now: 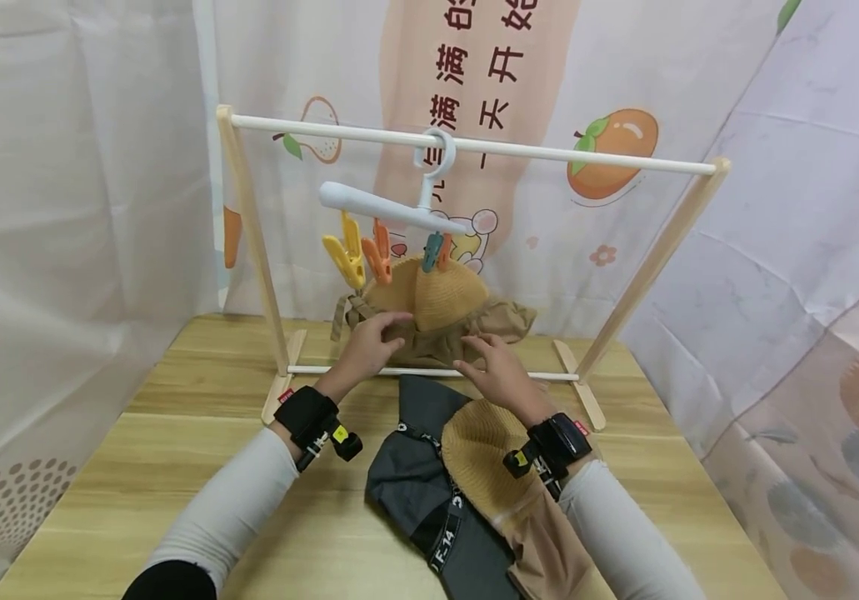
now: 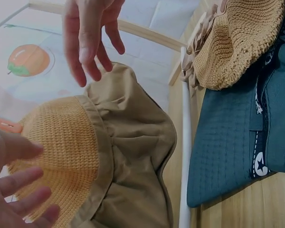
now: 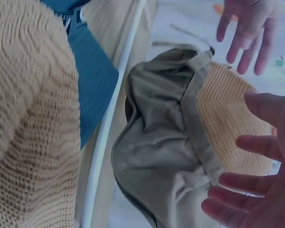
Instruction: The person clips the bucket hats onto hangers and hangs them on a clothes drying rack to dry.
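A straw sun hat with a wide khaki cloth brim (image 1: 438, 300) hangs below a pale blue hanger (image 1: 392, 207). Several clothes pegs dangle from that hanger: a yellow one (image 1: 350, 254), orange ones and a teal one (image 1: 432, 252), the teal one overlapping the top of the crown. Beside the brim's left part is my left hand (image 1: 371, 343), its fingers loosely bent and holding nothing. My right hand (image 1: 500, 371) hovers by the right part of the brim, fingers spread with nothing in them. In the right wrist view, the right fingers (image 3: 247, 190) appear before the hat; contact cannot be told.
The hanger hooks over the white top bar (image 1: 586, 156) of a wooden rack (image 1: 252, 242) on the table. In front of the rack lie a dark grey-green cloth hat (image 1: 414, 467) with a lettered strap and another straw hat (image 1: 474, 442). Printed curtains stand behind.
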Motion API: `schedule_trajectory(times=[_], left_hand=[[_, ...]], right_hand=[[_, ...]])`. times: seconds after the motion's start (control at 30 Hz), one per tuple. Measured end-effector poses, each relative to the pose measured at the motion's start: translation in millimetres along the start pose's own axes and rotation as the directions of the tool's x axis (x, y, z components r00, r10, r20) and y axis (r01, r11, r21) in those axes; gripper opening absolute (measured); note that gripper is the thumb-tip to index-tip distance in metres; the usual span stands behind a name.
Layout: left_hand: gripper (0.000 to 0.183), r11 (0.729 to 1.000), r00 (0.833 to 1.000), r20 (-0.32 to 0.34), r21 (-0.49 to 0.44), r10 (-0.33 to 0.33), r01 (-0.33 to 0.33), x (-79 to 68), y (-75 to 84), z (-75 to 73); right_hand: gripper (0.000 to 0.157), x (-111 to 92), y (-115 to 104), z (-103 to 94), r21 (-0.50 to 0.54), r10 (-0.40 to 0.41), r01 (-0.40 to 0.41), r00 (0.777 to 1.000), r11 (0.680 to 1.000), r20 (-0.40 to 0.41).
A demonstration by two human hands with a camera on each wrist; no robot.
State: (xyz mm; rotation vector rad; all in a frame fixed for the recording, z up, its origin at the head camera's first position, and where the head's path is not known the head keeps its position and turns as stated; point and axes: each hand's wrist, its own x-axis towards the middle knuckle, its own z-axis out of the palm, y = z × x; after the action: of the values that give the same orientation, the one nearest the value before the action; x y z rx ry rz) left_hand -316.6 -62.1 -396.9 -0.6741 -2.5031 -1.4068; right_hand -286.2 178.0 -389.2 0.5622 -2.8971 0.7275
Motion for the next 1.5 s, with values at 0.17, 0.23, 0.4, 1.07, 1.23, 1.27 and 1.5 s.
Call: schedule_trajectory(times=[0.17,0.23,0.4,1.07,1.23,1.27,1.5], left_hand=[[0.042,0.994,1.000,0.027,0.110,-0.001,-0.001,-2.6,3.9,-6.8],[0.044,0.989,0.999,0.052,0.149,-0.004,-0.004,-5.1,2.0,-8.4],[0.049,0.990,0.993,0.117,0.143,-0.010,-0.006,-16.4,-6.2,-10.4],[0.037,0.988,0.986,0.127,0.099,0.107,-0.120,-32.9,-28.3,-8.8],[0.034,0.984,0.987,0.116,0.128,0.109,-0.123,-33.9,-29.8,-9.7],[0.034,0.984,0.988,0.114,0.133,0.103,-0.118,-34.3,-29.6,-10.4],[0.034,0.986,0.990,0.107,0.135,0.087,-0.101,-41.9,-33.8,-11.7]], right_hand=[[0.058,-10,-10,-1.8,-0.022,0.001,-0.001,1.000,1.000,-0.006],[0.058,-15,-13,-1.3,-0.032,-0.012,0.011,1.000,0.999,-0.013],[0.057,-28,-21,1.7,-0.022,-0.005,0.005,1.000,1.000,-0.010],[0.054,-55,-39,22.4,0.018,0.066,-0.066,0.997,0.998,0.030],[0.055,-57,-41,23.5,0.031,0.085,-0.087,0.994,0.996,0.072],[0.055,-57,-43,22.7,0.031,0.087,-0.089,0.993,0.996,0.074],[0.053,-59,-52,20.4,-0.022,0.072,-0.071,0.993,0.997,0.092]])
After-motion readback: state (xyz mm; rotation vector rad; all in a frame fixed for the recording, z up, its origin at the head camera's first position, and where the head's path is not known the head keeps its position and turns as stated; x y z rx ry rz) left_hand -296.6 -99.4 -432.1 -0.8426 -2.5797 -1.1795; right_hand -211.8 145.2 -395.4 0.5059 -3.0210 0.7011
